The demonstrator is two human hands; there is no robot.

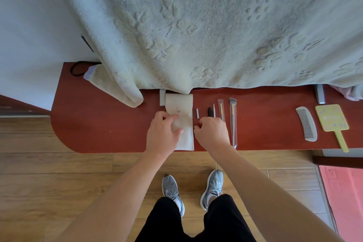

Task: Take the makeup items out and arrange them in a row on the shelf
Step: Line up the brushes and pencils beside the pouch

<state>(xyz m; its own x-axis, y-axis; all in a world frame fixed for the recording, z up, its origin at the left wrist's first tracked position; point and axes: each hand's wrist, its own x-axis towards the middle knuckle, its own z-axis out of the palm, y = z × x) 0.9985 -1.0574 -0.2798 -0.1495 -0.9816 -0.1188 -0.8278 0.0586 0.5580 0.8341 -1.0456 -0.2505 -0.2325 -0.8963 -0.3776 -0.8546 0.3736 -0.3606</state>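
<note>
Beige fabric, a flat pouch (179, 102), lies on the red-brown shelf (98, 124) with its long axis running from the front edge straight back toward the hanging towel (196, 25). Its folded flap with a small snap (178, 110) is at the far end. Your left hand (163, 133) rests on top of the pouch's left half, fingers loosely bent and spread, thumb laid across the cloth near its middle; it presses down and does not wrap around anything. Your right hand (213, 131) sits just beside the pouch's right edge with its fingers curled in tight. The fingertips meet at that edge, but you cannot tell whether they pinch the fabric, a small item or nothing. Just beyond that hand, the makeup items lie side by side to the right of the pouch, each parallel to it and pointing back toward the towel. First comes a short silver tube (197, 113), then a black stick (210, 111), a thin pointed tool (214, 111), a slim brush in a clear sleeve (221, 108) and a longer sleeved brush (233, 120) with its bristles at the far end. Well apart to the right lie a grey comb (306, 124) and a yellow hand mirror (332, 118), its handle overhanging the front edge.
</note>
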